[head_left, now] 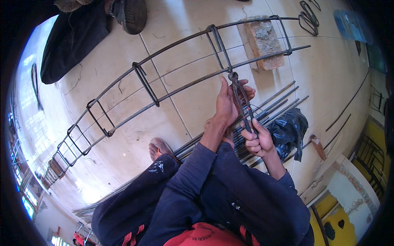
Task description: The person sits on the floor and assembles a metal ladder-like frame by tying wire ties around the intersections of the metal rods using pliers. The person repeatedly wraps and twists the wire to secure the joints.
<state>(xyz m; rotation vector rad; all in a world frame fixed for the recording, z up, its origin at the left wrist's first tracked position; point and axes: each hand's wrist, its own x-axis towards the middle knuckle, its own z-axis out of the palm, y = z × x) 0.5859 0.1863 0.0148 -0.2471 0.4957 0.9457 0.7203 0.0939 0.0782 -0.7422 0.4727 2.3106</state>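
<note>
A long cage of steel bars (197, 81) with rectangular stirrups (145, 84) tied across it lies in front of me, running from far left to upper right. My right hand (259, 138) is wrapped round the handles of dark pincers (233, 77). Their jaws are at the near bar, where a stirrup (219, 47) meets it. Just under that joint, my left hand (228, 102) is open beside the pincers, thumb raised and fingers partly hidden behind the handles. Any tie wire in the jaws is too small to make out.
A rough block (262, 41) props the cage's right end. Loose steel rods (279, 107) and a black plastic bag (289, 129) lie by my right hand. Bent stirrups (310, 19) rest at upper right. Another person's shoe (130, 16) and dark-clothed leg (72, 45) are at upper left.
</note>
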